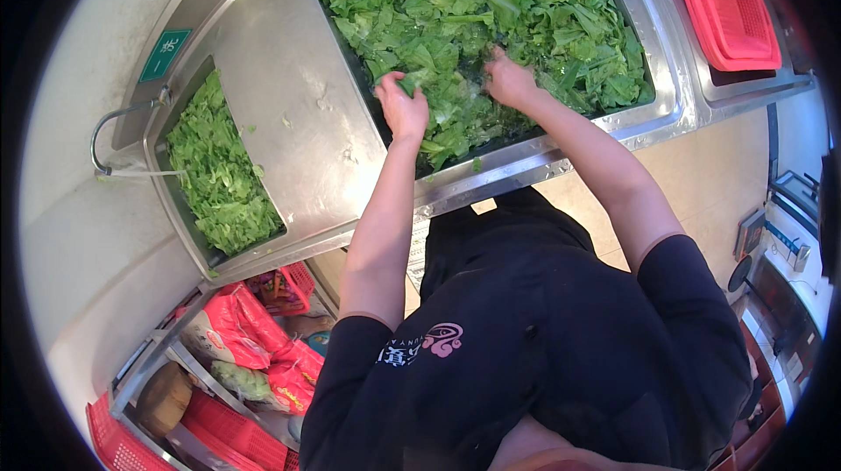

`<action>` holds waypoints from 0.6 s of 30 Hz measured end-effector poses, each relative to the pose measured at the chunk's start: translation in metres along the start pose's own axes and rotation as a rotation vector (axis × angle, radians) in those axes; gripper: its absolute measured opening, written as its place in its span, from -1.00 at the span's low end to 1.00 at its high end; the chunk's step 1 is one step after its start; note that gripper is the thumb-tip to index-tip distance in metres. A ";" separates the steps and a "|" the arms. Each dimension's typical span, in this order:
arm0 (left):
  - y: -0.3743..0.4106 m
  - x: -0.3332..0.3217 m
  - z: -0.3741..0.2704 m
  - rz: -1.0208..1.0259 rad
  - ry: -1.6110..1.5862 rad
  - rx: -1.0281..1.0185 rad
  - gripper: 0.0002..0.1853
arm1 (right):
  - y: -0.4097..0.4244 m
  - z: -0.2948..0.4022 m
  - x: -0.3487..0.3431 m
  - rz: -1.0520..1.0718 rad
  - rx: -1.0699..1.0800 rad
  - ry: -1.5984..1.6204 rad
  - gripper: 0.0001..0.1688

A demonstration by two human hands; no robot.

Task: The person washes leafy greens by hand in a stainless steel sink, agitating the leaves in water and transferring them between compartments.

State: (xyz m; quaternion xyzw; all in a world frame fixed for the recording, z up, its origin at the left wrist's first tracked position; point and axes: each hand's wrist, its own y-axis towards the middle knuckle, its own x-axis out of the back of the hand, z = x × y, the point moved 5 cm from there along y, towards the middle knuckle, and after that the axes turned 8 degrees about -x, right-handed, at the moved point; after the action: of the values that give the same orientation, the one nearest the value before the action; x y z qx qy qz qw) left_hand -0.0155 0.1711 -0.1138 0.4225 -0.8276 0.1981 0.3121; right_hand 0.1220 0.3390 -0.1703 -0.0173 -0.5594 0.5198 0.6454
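Cut leafy greens (447,24) float in water and fill most of a large stainless-steel sink basin (663,86) before me. My left hand (404,109) is at the basin's near left side, thumb and fingers spread and curved against the leaves. Green shows between the thumb and forefinger, with no firm grip visible. To the right, my right hand (512,81) reaches into a wet gap among the leaves. Its fingertips are partly hidden and blurred, so I cannot tell if they hold any leaves.
Left of a steel drainboard (295,96), a smaller basin holds more chopped greens (220,169) under a running faucet (98,136). Red plastic baskets (729,7) stand at the right. Below left, a rack holds red bags (240,326) and a round wooden block (164,399).
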 end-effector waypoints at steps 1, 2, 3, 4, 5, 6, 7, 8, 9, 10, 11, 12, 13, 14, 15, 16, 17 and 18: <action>-0.004 -0.001 -0.008 0.048 0.049 -0.076 -0.51 | -0.005 0.006 0.006 -0.091 0.004 0.051 -0.28; -0.009 -0.004 -0.016 0.097 0.097 -0.153 -0.49 | -0.013 0.015 0.007 -0.183 0.008 0.102 -0.26; -0.018 -0.006 -0.023 0.138 0.144 -0.226 -0.46 | -0.030 0.030 0.015 -0.275 0.018 0.148 -0.24; -0.030 -0.013 -0.026 0.219 0.393 -0.286 -0.36 | -0.052 0.053 0.018 -0.209 0.074 0.031 -0.24; -0.032 -0.020 -0.018 0.314 0.477 -0.332 -0.35 | -0.059 0.058 0.013 -0.146 0.188 -0.060 -0.25; -0.029 -0.024 -0.006 0.361 0.520 -0.293 -0.41 | -0.059 0.056 0.015 -0.179 0.242 -0.207 -0.26; -0.023 -0.024 0.001 0.407 0.563 -0.252 -0.47 | -0.059 0.052 0.018 -0.211 0.298 -0.355 -0.27; -0.014 -0.019 0.008 0.352 0.431 -0.176 -0.51 | -0.043 0.036 0.019 -0.087 0.141 -0.300 -0.30; -0.004 -0.014 0.013 0.299 0.300 -0.105 -0.55 | -0.024 0.016 0.019 0.035 -0.021 -0.240 -0.33; 0.003 -0.011 0.016 0.247 0.169 -0.033 -0.58 | -0.008 -0.004 0.013 -0.111 -0.007 -0.141 -0.36; 0.007 -0.010 0.015 0.167 0.170 -0.044 -0.57 | 0.001 -0.011 0.011 -0.170 -0.047 0.074 -0.38; 0.008 -0.008 0.013 0.081 0.168 -0.053 -0.56 | 0.006 -0.014 0.012 -0.229 -0.083 0.284 -0.39; 0.010 -0.006 0.011 -0.005 0.167 -0.062 -0.54 | 0.008 -0.019 0.012 -0.287 -0.119 0.495 -0.40; 0.011 -0.014 0.022 0.049 0.149 0.031 -0.34 | 0.011 -0.022 0.001 -0.130 -0.143 0.782 -0.18; 0.008 -0.020 0.027 0.058 0.051 0.170 -0.28 | 0.007 -0.017 0.000 -0.117 -0.243 0.845 -0.11; 0.002 -0.029 0.030 0.069 -0.046 0.309 -0.21 | -0.008 -0.002 -0.002 -0.102 -0.347 0.908 -0.03; -0.004 -0.036 0.031 0.084 -0.145 0.442 -0.15 | -0.018 0.005 -0.003 -0.094 -0.455 0.973 0.05; -0.009 -0.043 0.032 0.154 -0.240 0.622 -0.02 | -0.018 0.006 -0.014 0.113 -0.565 1.089 0.22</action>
State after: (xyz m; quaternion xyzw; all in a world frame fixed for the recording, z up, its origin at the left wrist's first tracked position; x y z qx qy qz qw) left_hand -0.0002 0.1718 -0.1657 0.4538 -0.7879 0.4129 0.0531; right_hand 0.1315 0.3177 -0.1673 -0.4802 -0.2637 0.3012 0.7805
